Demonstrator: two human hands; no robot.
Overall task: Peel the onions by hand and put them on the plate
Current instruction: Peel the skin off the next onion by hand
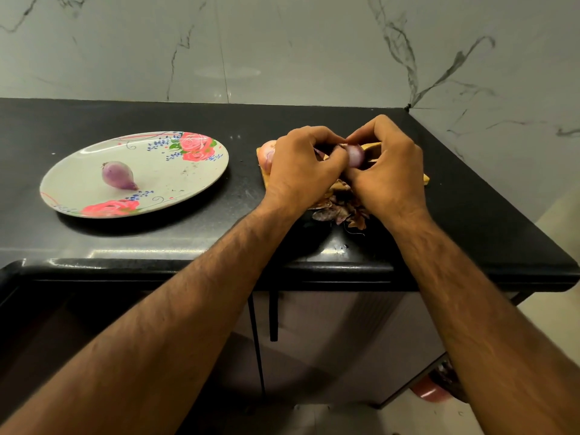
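Person stands at a black counter (219, 120), both bare forearms reaching out to the right half. Left hand (301, 171) and right hand (389, 171) meet knuckle to knuckle above a wooden board (424, 179).

Between them is the held onion (356, 155), small, pale purple and glossy. Only its middle shows; both ends are covered by fingers. Left-hand fingers are curled in tight and pinch the onion's left side. Right-hand fingers are curled over its top and right side, with the thumb side tucked below. Cannot tell which fingertips actually touch the skin. The held onion is up off the board, not on the plate.

Plate (194, 171) sits well to the left on the counter: oval, white, with pink roses and blue sprigs at the rim. One peeled onion (118, 175) lies on it on its side, left of centre, pointed tip towards the front.

A third onion (268, 152) sits at the board's left end, mostly hidden behind the left hand; it looks pinkish.

A pile of dry peels (340, 208), brown and purple, lies at the board's near edge under the wrists, spilling onto the counter.

Marble wall (282, 42) runs behind and wraps round the right corner. Cabinet (329, 340) below the counter has a dark handle (273, 315).
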